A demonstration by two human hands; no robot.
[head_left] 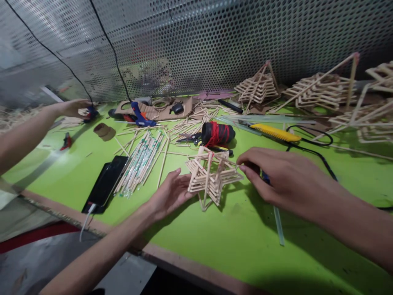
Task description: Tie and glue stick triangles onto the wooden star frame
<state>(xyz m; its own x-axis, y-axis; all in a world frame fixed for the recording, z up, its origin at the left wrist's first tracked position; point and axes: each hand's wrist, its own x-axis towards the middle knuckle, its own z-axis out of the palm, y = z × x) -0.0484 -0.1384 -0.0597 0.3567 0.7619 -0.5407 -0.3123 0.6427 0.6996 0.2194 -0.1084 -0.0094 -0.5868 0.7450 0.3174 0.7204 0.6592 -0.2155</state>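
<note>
A star-shaped frame of stacked wooden sticks (209, 177), with small red marks near its top, stands on the green table in front of me. My left hand (172, 194) is at its left side, thumb raised and fingers stretched against or under it; the fingertips are partly hidden. On the other side, my right hand (270, 174) has thumb and forefinger pinched at the frame's right-hand point. Below my right palm shows part of a blue tool, mostly covered, with a translucent glue stick (278, 226) sticking out below it.
Behind the frame lie a spool with red cord (218, 134), scissors (192, 138) and a yellow cutter (274, 132). Bagged sticks (143, 162) and phones (106, 184) lie left. Finished-looking stick frames (258, 88) line the back. Another person's hand (73, 108) is at far left, near a blue glue gun (141, 116).
</note>
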